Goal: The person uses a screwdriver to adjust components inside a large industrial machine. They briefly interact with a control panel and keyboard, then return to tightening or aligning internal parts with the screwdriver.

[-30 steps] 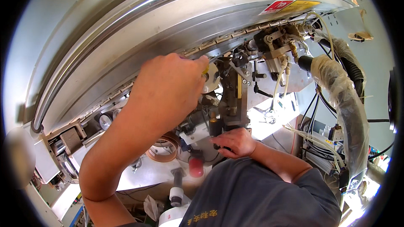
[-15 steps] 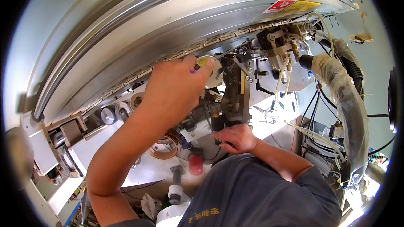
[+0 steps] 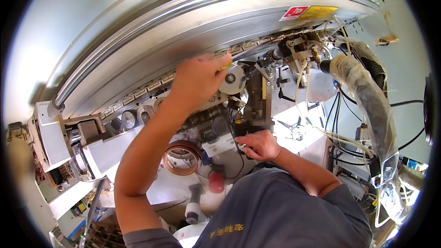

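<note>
My left hand is closed around a small yellow-handled tool; most of it is hidden in the fingers, so its exact kind is unclear. The hand, slightly blurred, is above the edge of a row of metal links, just left of a round metal disc with a dark hub. Lower down, my right hand has its fingers bent at the lower end of an upright black cylindrical handle. Its fingertips partly cover that end.
A long machine beam with a round rail spans the far side. Copper-coloured rings and a red knob are nearer me. Scissors lie right of the centre. A plastic-wrapped hose and loose cables hang at the right.
My left hand has moved slightly, uncovering more of the round disc, and still holds the yellow-handled tool. The whole view has shifted a little. My right hand stays at the black handle.
</note>
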### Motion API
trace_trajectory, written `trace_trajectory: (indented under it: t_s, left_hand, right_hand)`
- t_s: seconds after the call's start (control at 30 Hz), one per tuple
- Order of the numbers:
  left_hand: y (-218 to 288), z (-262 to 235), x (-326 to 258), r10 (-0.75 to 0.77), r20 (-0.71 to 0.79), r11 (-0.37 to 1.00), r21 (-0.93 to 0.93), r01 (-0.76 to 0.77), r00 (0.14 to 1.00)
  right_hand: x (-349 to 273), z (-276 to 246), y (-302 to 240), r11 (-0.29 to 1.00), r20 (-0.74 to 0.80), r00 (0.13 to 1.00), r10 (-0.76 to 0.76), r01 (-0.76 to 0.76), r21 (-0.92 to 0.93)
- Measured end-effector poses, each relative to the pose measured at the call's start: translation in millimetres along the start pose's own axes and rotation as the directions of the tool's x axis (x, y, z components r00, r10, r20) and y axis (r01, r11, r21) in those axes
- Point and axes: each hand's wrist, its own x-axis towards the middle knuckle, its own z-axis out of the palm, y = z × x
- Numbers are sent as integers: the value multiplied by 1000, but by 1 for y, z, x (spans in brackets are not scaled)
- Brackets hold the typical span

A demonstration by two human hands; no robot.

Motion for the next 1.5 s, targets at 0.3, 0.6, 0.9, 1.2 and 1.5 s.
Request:
trace_trajectory:
  t_s: [0.3,0.6,0.9,1.2,1.5]
  left_hand:
    - [30,-55,48,-43,205,998,-41,53,978]
    - [75,-51,65,-216,278,974,126,188,936]
    - [99,-44,58,-91,229,945,328,11,969]
    - [103,-41,56,119,268,904,368,-216,956]
    - [60,-28,37,180,168,917,329,-227,969]
  right_hand:
    - [-3,0,-1,999,50,999,6,-4,-39]
    - [-4,1,0,999,26,999,33,-33,-3]
    - [0,-1,-3,999,38,998,45,-45,3]
    - [-1,1,-2,998,56,997,50,-52,28]
    - [5,-1,-2,996,60,997,40,-44,74]
